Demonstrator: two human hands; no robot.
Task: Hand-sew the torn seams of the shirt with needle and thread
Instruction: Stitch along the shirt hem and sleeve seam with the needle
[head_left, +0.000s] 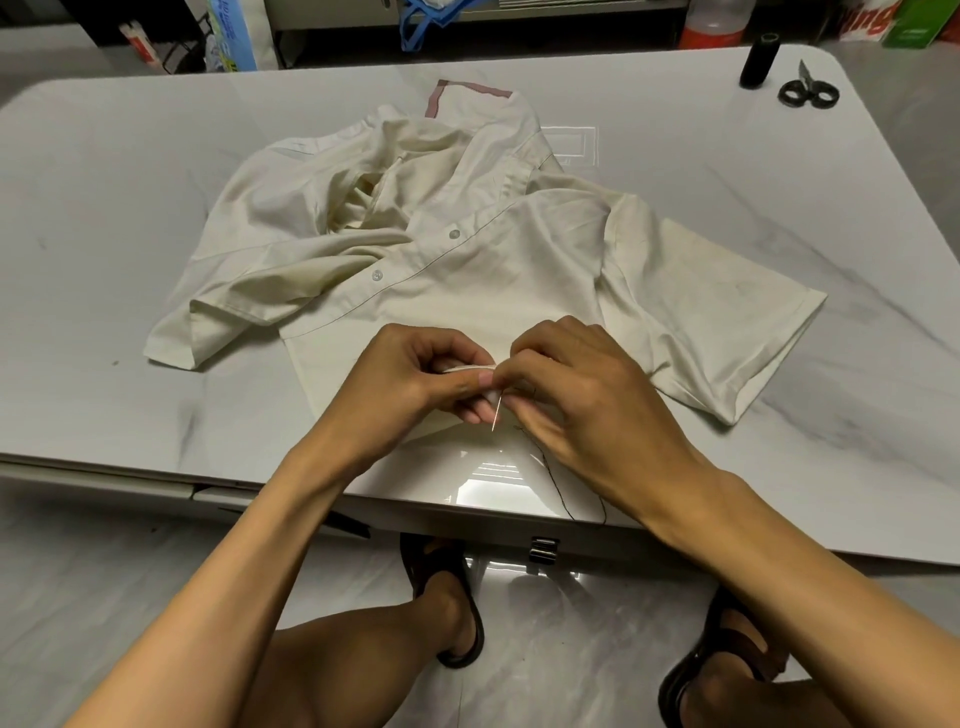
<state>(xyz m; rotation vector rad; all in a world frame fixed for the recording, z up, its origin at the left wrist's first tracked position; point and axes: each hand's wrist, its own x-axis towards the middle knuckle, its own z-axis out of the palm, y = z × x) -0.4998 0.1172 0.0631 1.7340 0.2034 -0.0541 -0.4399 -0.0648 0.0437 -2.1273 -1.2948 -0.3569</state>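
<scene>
Near the surface's (130, 234) front edge, the shirt (467, 270) is pinched taut in the left hand (415, 374) so the needle (496, 413), held between fingers (524, 364) of the right hand (582, 384), can be pushed through.

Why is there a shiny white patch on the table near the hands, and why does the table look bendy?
Head view: the patch is glare, light mirrored by the glossy table; head view too: the wide-angle lens bows the table's straight edges.

The person is wearing dark brown strappy sandals, the left sandal (423, 564) matching the right sandal (727, 613). The left hand (415, 379) and right hand (587, 405) are going bare, as are both forearms and lower legs.
</scene>
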